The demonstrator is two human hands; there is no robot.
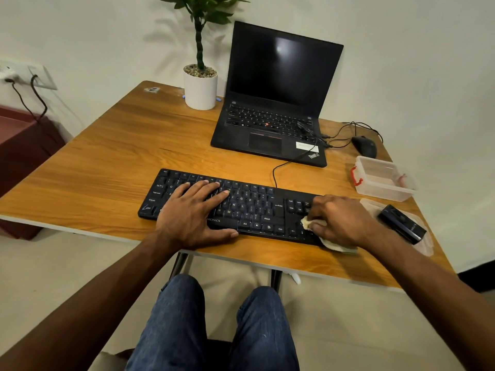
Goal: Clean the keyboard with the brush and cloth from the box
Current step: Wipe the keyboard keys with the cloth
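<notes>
A black keyboard lies across the near part of the wooden table. My left hand rests flat on its left half, fingers straight and spread over the keys. My right hand grips a pale yellow cloth and presses it on the keyboard's right end, near the arrow keys. The clear plastic box with red latches stands open at the right. A dark brush lies on the box's clear lid, just right of my right hand.
An open black laptop stands behind the keyboard, with the keyboard's cable running to it. A potted plant is at the back, a black mouse at the far right. My knees are under the table's front edge.
</notes>
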